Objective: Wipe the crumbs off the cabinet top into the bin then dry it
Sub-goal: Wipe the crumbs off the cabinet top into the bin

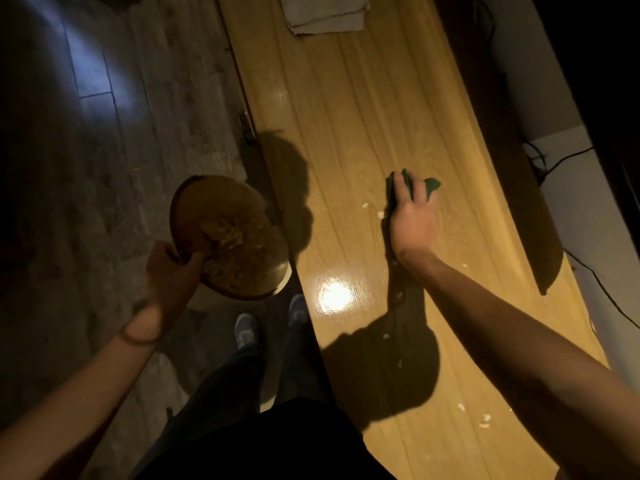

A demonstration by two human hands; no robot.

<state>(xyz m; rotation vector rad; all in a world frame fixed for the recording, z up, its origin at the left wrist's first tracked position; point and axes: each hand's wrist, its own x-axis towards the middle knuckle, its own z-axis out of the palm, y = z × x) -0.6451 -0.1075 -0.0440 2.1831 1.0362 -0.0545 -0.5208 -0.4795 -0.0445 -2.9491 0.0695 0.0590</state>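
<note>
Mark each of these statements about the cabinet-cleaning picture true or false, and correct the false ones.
1. The right hand presses a green cloth onto the cabinet top. True.
2. The left hand holds the bin by its rim, beside the cabinet's edge. True.
3. The bin is empty. False: it already holds a pile of pale scraps.
4. All the crumbs have been cleared from the cabinet top. False: pale crumbs lie just left of the cloth, and more lie nearer the person.
5. A folded light cloth lies at the far end of the cabinet top. True.
6. The person is barefoot. False: light shoes show on the floor.
</note>
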